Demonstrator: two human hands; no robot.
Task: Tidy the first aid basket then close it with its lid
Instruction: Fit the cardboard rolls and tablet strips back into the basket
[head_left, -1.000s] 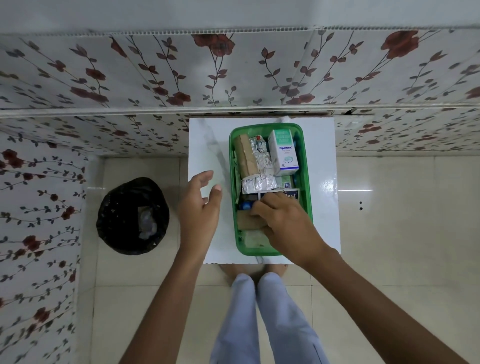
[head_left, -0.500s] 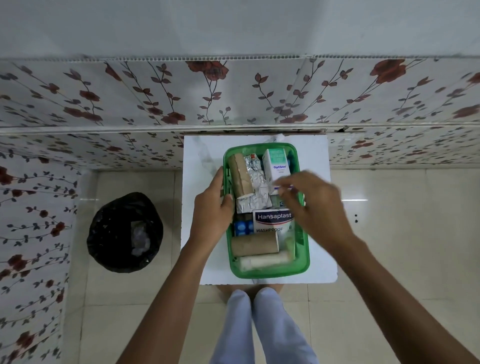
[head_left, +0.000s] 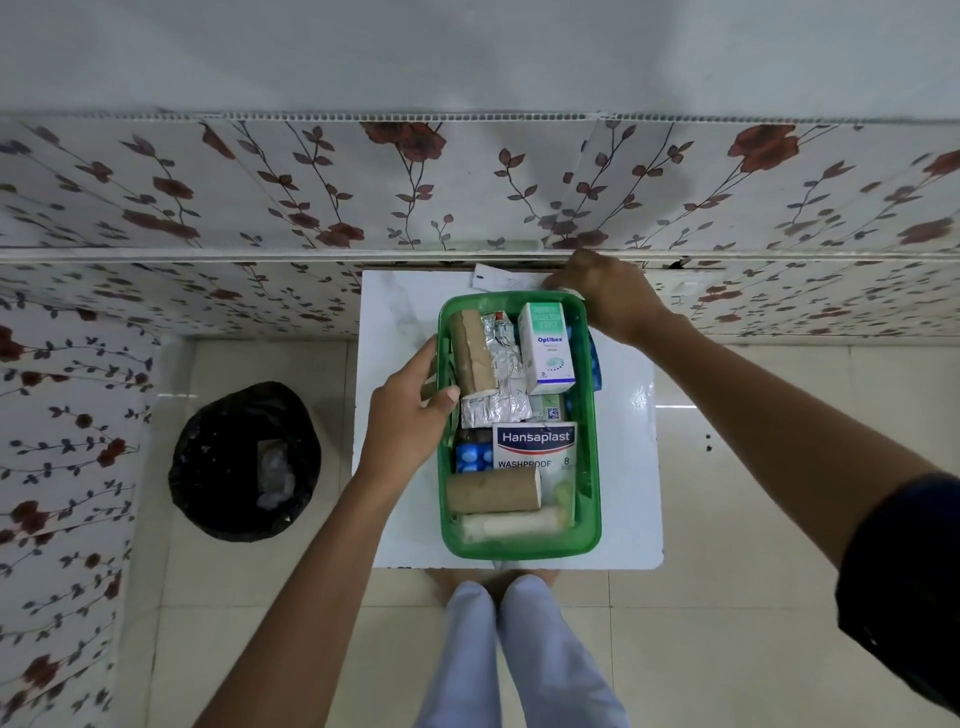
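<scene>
Left hand (head_left: 410, 410) grips the basket (head_left: 587, 540) rim; right hand (head_left: 605, 293) pinches the white lid (head_left: 506, 280) behind. Lift it clear, drop it square.

Green basket (head_left: 589, 535) on a white table (head_left: 631, 467), white walls (head_left: 208, 197) with red-brown flower vines, black bin bag (head_left: 208, 467), cream floor tiles (head_left: 737, 623), sleeve (head_left: 904, 587) maybe navy.

basket (head_left: 592, 535) on table (head_left: 631, 467), bin (head_left: 244, 462) left

White table (head_left: 628, 467) on tiled floor (head_left: 753, 597); green basket (head_left: 589, 535), white lid (head_left: 506, 282) lie on it.
</scene>
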